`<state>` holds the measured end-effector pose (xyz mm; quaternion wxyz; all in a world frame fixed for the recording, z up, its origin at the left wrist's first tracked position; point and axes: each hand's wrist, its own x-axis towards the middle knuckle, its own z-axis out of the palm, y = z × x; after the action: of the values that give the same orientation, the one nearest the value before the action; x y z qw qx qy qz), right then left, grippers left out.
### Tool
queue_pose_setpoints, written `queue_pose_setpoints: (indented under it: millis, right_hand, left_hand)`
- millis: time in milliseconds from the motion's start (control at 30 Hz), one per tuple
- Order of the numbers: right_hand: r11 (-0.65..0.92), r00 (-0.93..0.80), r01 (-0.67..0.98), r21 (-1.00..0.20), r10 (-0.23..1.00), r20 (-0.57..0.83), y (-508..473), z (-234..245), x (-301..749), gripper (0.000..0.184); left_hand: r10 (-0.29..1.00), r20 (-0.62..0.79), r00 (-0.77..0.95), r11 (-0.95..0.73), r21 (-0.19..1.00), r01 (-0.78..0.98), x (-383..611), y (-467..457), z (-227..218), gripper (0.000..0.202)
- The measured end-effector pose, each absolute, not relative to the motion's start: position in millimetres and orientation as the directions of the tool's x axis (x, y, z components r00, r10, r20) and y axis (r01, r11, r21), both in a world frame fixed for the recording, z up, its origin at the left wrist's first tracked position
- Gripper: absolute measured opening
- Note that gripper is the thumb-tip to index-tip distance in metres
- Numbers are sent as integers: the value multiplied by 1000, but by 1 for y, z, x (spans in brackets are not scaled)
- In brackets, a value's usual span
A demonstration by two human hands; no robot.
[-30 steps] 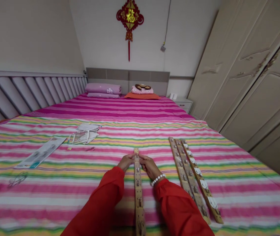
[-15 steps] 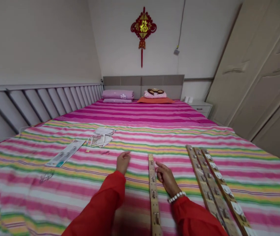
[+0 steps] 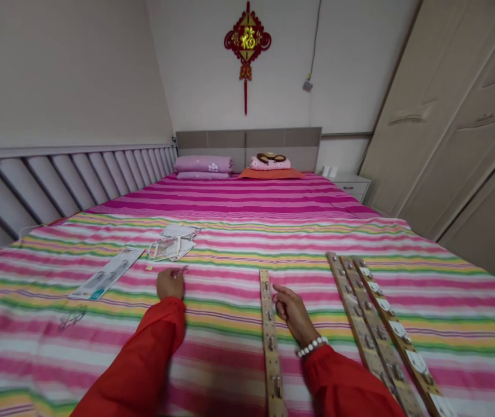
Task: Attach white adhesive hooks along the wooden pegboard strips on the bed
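Observation:
My left hand (image 3: 170, 284) is closed over the striped bedspread, left of the nearest wooden strip. A small thin piece (image 3: 185, 269) shows at its fingertips, too small to name. My right hand (image 3: 291, 310), with a white bead bracelet (image 3: 312, 347), is beside the far end of that wooden strip (image 3: 270, 330). Its index finger points toward the strip, the other fingers are loosely bent, and nothing shows in it. Metal hooks or latches (image 3: 270, 343) sit in a row along the strip, which points away from me.
Three more strips with metal fittings (image 3: 373, 324) lie side by side at right, the outermost bearing white pieces. Clear packets (image 3: 169, 246), a flat blister package (image 3: 106, 272) and thin wire-like loops (image 3: 72, 316) lie at left. A railing (image 3: 65, 179) runs along the bed's left side.
My left hand has moved left, away from the strip, to the small thin piece lying on the bedspread. My right hand stays beside the strip. The view has shifted slightly.

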<state>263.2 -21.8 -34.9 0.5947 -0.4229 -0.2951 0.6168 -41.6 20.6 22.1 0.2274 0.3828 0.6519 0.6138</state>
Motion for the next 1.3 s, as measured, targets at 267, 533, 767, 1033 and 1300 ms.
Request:
queue_pose_setpoints:
  millis: [267,533,767,1033,1300]
  right_hand:
    - [-123,66,-508,-852,981,-182,-20,-33,263,39]
    - [-65,59,-543,-837,992,-115,-20,-31,264,32]
    - [-33,63,-577,-816,994,-85,-21,-30,265,37]
    - [-28,86,-657,-753,990,-112,-19,-29,266,39]
    - [-11,76,-694,-719,993,-88,-20,-31,269,31]
  left_hand:
    - [824,97,-559,-59,995,85,-25,21,22,36]
    - [961,-227,-160,148,907,-394,68,5,17,21]
    - [973,-228,-25,210,931,-300,126,-2,10,25]
    - [955,262,140,-291,919,265,132,-6,20,19]
    - [916,281,285,-384,818,428,134,0,44,50]
